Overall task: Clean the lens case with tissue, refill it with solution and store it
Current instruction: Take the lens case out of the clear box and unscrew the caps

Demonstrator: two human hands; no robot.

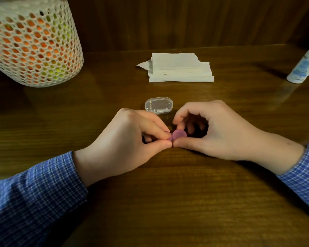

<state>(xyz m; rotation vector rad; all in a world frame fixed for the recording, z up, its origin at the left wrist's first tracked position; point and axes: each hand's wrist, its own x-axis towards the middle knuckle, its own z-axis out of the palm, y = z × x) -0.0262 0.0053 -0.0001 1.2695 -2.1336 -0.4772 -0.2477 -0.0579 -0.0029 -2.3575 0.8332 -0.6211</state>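
Note:
A small pink lens case (179, 134) is held low over the wooden table (168, 202) between both hands. My left hand (125, 141) pinches its left end with thumb and forefinger. My right hand (216, 131) curls round its right cap, thumb at the front and fingers behind. Most of the case is hidden by the fingers. Just behind the hands lies a clear oval plastic box (158, 105), closed. A stack of white tissues (180, 67) sits further back. The white solution bottle (304, 65) stands at the far right edge.
A white mesh basket (32, 41) with orange and green contents stands at the back left. A dark wooden panel (185, 20) rises behind the table. Blue checked sleeves cover both forearms.

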